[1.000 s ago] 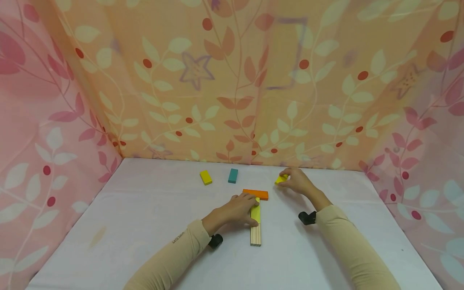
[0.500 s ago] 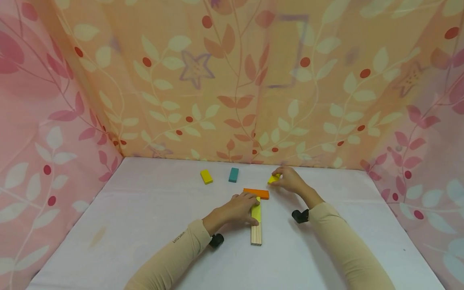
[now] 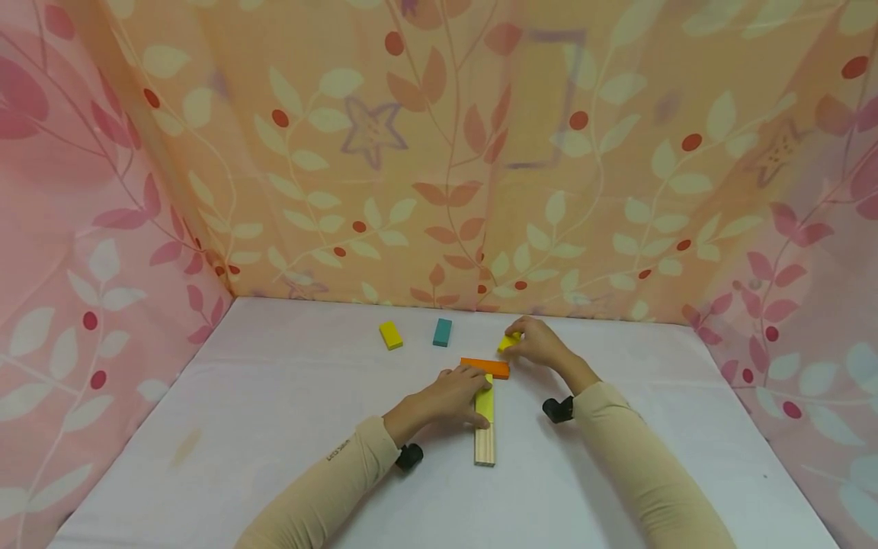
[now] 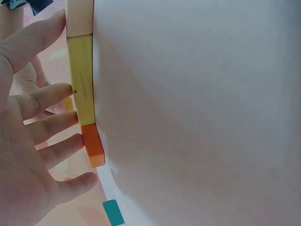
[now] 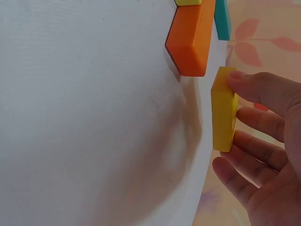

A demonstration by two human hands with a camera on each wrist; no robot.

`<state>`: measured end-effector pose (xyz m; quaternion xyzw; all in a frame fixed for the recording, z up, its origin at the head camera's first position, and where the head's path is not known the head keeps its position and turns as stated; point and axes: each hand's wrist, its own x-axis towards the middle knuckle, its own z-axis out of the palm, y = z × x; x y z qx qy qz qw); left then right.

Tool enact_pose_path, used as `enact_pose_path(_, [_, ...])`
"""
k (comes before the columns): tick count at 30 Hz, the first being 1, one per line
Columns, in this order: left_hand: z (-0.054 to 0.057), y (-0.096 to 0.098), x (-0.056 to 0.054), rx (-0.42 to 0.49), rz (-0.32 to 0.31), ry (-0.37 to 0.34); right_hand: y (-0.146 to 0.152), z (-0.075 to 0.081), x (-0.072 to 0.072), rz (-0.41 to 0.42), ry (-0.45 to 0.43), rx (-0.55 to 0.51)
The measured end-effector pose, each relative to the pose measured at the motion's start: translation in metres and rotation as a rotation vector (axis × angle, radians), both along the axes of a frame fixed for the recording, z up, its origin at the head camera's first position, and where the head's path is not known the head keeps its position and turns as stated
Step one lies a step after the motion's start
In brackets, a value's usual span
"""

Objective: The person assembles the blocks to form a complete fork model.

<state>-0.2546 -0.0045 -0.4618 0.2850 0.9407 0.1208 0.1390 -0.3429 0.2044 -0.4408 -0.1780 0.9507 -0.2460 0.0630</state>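
Observation:
In the head view, my left hand (image 3: 446, 396) rests on a row of blocks, thumb and fingers spread. The left wrist view shows its fairly straight fingers touching a yellow-green block (image 4: 83, 80) and an orange block (image 4: 92, 146), with the thumb by a plain wooden block (image 4: 80, 19). The yellow-green and wooden blocks lie end to end, and the orange block (image 3: 492, 369) crosses their far end. My right hand (image 3: 542, 345) pinches a yellow block (image 5: 223, 115) between thumb and fingers, just beyond the orange block's right end and apart from it.
Another yellow block (image 3: 391, 335) and a teal block (image 3: 442, 332) lie farther back on the white table (image 3: 309, 473). Patterned cloth (image 3: 446, 152) hangs behind the table and along both sides. Black wrist cameras sit under both sleeves.
My right hand has moved left with the yellow block, closer to the orange block. The left hand and the other blocks have stayed in place.

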Motion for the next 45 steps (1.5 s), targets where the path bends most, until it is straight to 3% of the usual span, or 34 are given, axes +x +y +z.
enact_pose_path(12, [0.001,0.000,0.002,0.002,-0.003,0.004,-0.008,-0.004,0.002,-0.016,-0.042,-0.010])
enact_pose_path(45, [0.001,0.001,0.001,-0.005,0.014,-0.002,-0.007,-0.014,-0.001,0.040,0.005,0.023])
